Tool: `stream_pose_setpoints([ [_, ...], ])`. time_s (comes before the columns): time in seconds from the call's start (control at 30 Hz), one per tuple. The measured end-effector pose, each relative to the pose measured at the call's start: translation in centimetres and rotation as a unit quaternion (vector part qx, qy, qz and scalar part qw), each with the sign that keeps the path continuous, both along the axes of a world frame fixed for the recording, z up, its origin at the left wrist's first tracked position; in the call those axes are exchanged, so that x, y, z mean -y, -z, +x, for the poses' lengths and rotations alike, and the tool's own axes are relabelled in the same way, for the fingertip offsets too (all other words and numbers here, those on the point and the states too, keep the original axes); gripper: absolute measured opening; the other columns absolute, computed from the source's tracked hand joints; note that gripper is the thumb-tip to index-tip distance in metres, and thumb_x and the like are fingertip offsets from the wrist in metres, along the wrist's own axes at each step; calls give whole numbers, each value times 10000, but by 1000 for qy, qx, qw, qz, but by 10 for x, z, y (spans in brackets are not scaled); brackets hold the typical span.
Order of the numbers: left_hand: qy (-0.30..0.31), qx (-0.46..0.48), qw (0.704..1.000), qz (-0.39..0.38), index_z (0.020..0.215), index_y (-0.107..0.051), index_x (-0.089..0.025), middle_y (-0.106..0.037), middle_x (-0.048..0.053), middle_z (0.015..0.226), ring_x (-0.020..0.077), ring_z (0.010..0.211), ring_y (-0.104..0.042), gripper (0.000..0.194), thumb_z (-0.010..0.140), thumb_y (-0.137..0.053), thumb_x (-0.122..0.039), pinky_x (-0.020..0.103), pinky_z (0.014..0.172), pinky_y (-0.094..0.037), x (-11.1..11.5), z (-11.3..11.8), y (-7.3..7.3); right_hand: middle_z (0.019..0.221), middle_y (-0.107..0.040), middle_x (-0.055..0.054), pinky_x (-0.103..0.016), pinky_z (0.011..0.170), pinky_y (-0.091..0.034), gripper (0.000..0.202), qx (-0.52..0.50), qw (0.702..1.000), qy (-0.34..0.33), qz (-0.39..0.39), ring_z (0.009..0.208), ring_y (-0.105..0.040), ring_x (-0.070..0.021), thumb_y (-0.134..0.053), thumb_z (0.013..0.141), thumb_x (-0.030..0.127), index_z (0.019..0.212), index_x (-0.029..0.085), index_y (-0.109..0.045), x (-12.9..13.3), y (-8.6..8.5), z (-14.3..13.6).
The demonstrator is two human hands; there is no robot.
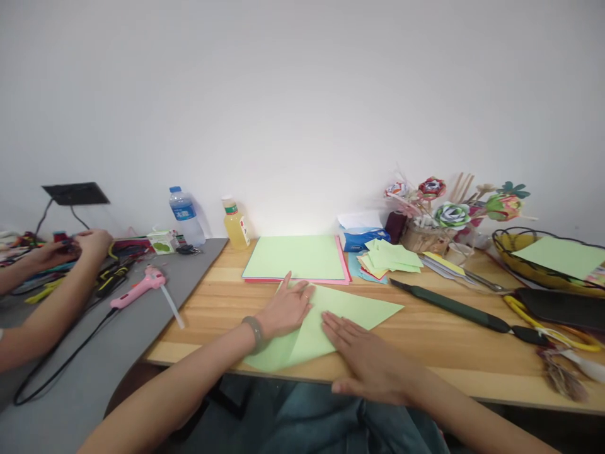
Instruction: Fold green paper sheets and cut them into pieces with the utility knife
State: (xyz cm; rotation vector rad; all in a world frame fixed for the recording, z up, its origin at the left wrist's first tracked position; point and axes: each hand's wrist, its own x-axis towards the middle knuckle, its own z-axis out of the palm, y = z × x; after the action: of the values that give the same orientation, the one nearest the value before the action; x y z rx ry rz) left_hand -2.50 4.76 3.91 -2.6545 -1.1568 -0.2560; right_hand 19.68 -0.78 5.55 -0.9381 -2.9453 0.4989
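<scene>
A sheet of light green paper point(312, 334), folded over at an angle, lies at the front edge of the wooden table. One pointed corner of it reaches out to the right. My left hand point(287, 308), with a bracelet on the wrist, presses on its left part, fingers spread. Across the folded layer rests my right hand point(362, 353), flat, its fingers stretched out together and its thumb apart near the table edge. Just behind the sheet sits a stack of coloured paper point(295, 257), green on top with pink beneath.
Small cut paper pieces point(394, 257) and a dark green craft knife point(454, 306) lie to the right, before paper flowers point(451, 215) and a basket point(510, 252). A yellow drink bottle point(235, 226) stands at the back. On the left grey table are a pink glue gun point(139, 288) and a co-worker's hands point(87, 243).
</scene>
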Motion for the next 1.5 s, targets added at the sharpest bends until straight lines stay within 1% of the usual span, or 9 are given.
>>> stream_pose_setpoints([
  [0.27,-6,23,1000,-15,1208,-398,-116,-572,91,1158,194,1198,-391,315,944,-277,-239,506,1075,-25,0,-1,-1,1467,-65,-163,-365,1097,-31,963,-87,979,-114,-145,1349,-36,-230,-454,731,683,1412,71,-157,32,-7,-56],
  [0.47,-2,19,1000,-10,1215,-386,-106,-577,101,1146,193,1196,-393,321,945,-274,-238,509,1074,-29,1,-1,-1,1473,-74,-131,-340,1098,-27,821,-132,967,-155,-155,1349,-24,-196,-350,829,617,1417,85,-139,43,-5,-69],
  [0.63,-2,17,1000,-15,1221,-387,-114,-562,101,1179,190,1203,-390,325,946,-274,-244,507,1077,-16,0,-2,0,1467,-115,-99,-356,1083,-171,835,-42,999,-25,-16,1337,-125,-203,-416,796,624,1423,150,-131,26,4,-15],
  [0.83,6,10,1000,-20,1231,-397,-106,-553,102,1204,196,1228,-369,343,948,-267,-249,515,1077,-22,1,-3,0,1466,-121,-123,-488,1058,-189,715,-5,988,134,74,1329,-143,-251,-329,870,550,1421,169,-80,-8,21,80],
  [1.07,3,-2,1000,0,1242,-438,-183,-514,67,1281,237,1328,-221,339,948,-300,-277,593,1047,-88,8,-1,-15,1457,-199,-111,-473,1066,-177,732,20,968,200,148,1335,-114,-241,-338,842,601,1408,158,-198,-12,29,101],
  [1.2,-54,25,998,19,1243,-473,-145,-345,119,1409,308,1333,-193,432,945,-269,-382,625,1016,-163,45,36,-34,1456,-196,-147,-463,1049,-220,742,27,958,220,182,1328,-147,-265,-365,816,630,1398,184,-257,-11,36,97],
  [1.27,-3,27,1000,-12,1247,-483,-116,-394,152,1372,297,1314,-258,567,929,-204,-495,563,1015,-249,72,67,-33,1452,-206,-166,-480,1033,-241,722,30,953,228,200,1320,-165,-288,-383,807,631,1386,208,-301,-7,41,97],
  [1.37,36,32,998,-34,1314,-398,-38,-336,196,1391,306,1320,-244,801,856,-162,-651,475,1013,-320,103,114,-14,1428,-276,-182,-517,1007,-264,659,30,943,240,230,1317,-172,-313,-388,818,595,1344,199,-392,4,48,100],
  [1.5,-24,56,998,-16,1338,-310,38,-321,239,1381,315,1286,-312,945,789,-230,-728,422,989,-370,112,145,21,1410,-313,-181,-535,1007,-253,641,26,918,240,314,1323,-185,-317,-405,811,567,1271,129,-485,21,55,115],
])
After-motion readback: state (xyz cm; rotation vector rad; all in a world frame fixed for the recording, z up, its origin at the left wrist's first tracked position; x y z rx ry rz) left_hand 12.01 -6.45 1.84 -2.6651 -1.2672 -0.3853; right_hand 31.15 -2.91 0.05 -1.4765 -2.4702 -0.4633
